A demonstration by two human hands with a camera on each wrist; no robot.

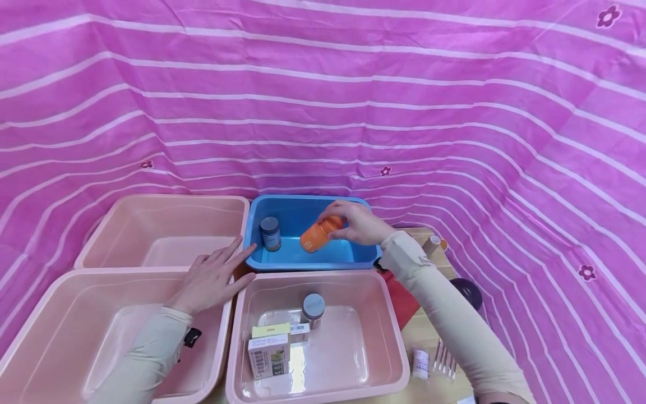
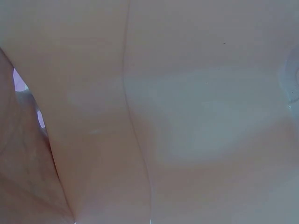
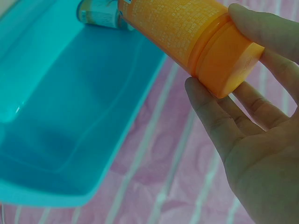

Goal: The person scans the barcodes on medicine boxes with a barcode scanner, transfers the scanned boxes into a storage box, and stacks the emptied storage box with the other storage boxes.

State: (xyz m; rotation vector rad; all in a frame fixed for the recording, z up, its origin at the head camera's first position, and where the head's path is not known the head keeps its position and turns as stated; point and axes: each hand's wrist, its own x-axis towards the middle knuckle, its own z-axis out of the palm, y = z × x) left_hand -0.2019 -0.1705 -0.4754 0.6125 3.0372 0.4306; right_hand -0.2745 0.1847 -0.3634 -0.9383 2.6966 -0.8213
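Observation:
My right hand (image 1: 359, 223) pinches an orange bottle (image 1: 315, 238) by its capped end, between thumb and fingers, over the blue bin (image 1: 323, 265). The bottle is tilted, its far end pointing down and left; in the right wrist view small print covers the orange bottle (image 3: 173, 28). At the left inside the blue bin stands a jar with a dark lid (image 1: 271, 233). My left hand (image 1: 212, 280) lies with spread, straight fingers over the rims where the bins meet, holding nothing. The left wrist view shows mostly a pink bin wall (image 2: 196, 116).
Pink bins stand at the back left (image 1: 161, 199) and front left (image 1: 45, 314). Another pink bin (image 1: 353, 359) holds boxes (image 1: 270, 353) and a grey-lidded jar (image 1: 313, 307). Right of it lie a red item (image 1: 401, 297), a small white bottle (image 1: 420, 363) and a black round object (image 1: 468, 293).

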